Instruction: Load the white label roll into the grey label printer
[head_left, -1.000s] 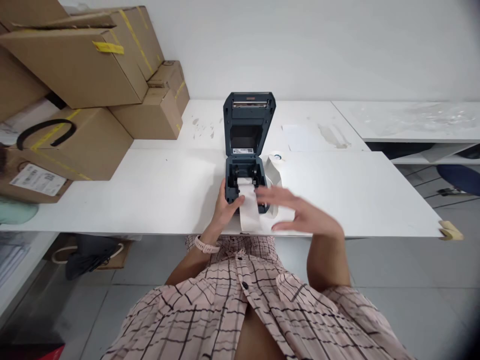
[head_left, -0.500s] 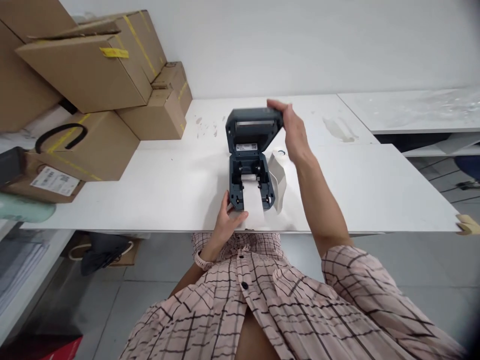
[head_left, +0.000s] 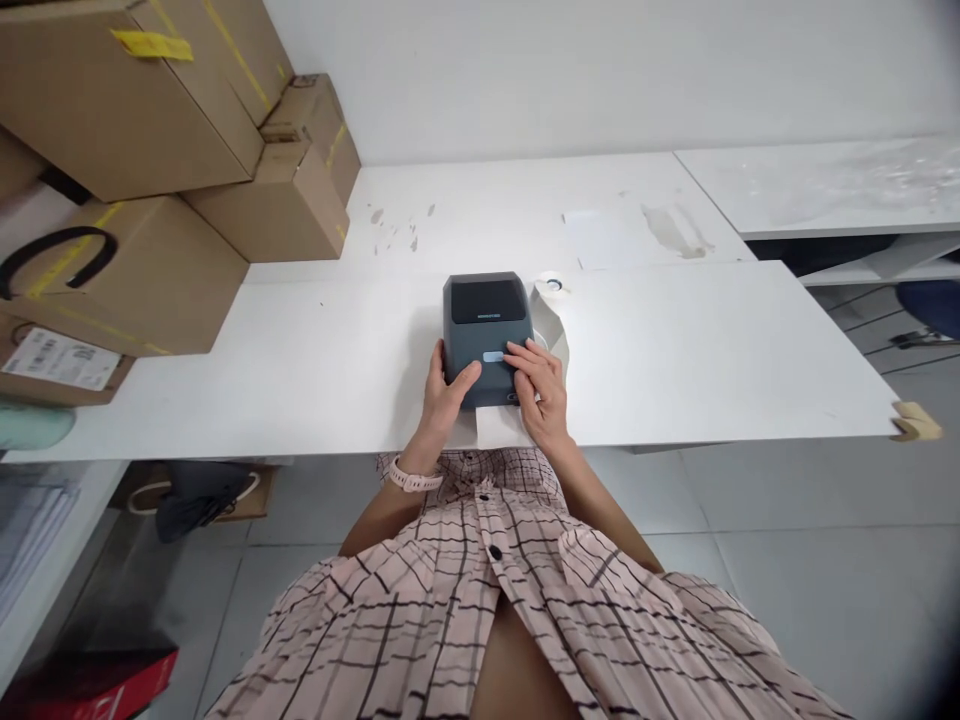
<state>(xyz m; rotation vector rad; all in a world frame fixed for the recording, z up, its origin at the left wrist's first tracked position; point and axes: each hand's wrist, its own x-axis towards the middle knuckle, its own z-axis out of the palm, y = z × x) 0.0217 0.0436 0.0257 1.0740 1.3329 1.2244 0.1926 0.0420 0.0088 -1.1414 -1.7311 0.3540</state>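
A dark grey-blue label printer (head_left: 487, 335) stands on the white table with its lid down. My left hand (head_left: 444, 400) is closed around the printer's front left side, its thumb lying on the lid. At the front right corner, my right hand (head_left: 544, 395) holds the printer, with fingertips on the lid beside a pale blue oval and other fingers bent near the front edge. A strip of white label paper (head_left: 499, 427) comes out of the front, towards the table edge. Behind the printer's right side lies a loose roll of labels (head_left: 553, 288) with its pale strip (head_left: 553, 325) trailing forward.
Cardboard boxes (head_left: 150, 270) are stacked along the left of the table (head_left: 675, 350). A flat white sheet (head_left: 600, 240) lies towards the back, near a worn patch. Another white table (head_left: 840, 190) adjoins at the right, and the wall rises behind.
The printer's raised lid has come down and is closed. My right hand has moved from the lid's upper right edge down to the front right corner. My left thumb is on the lid.
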